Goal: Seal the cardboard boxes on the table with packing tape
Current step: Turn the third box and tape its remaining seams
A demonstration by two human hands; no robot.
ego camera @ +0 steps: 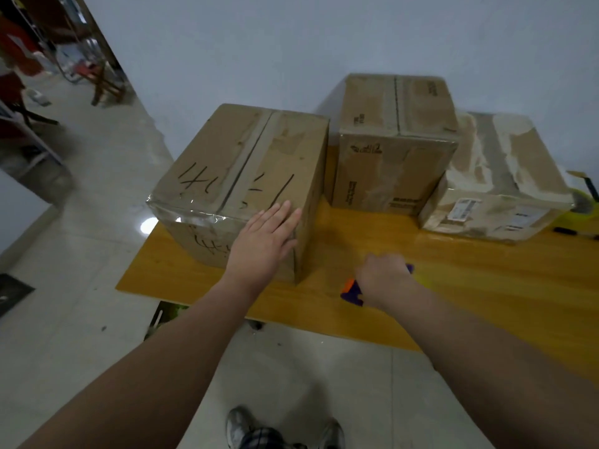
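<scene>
Left hand (264, 236) rests flat, fingers straight, on the near corner of the big box (246, 157); my right hand (384, 275) curls round the tape dispenser (351, 291) on the table (486, 286), just right of that box. I should pin the box firmly and run tape along its centre seam.

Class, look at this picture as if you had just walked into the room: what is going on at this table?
A person stands at a wooden table that bears three cardboard boxes. The left hand rests flat on the near corner of the large box, which has handwriting on it and shiny tape along its near edge. The right hand grips a purple and orange tool, probably the tape dispenser, low over the table. The middle box and right box stand untouched.
</scene>
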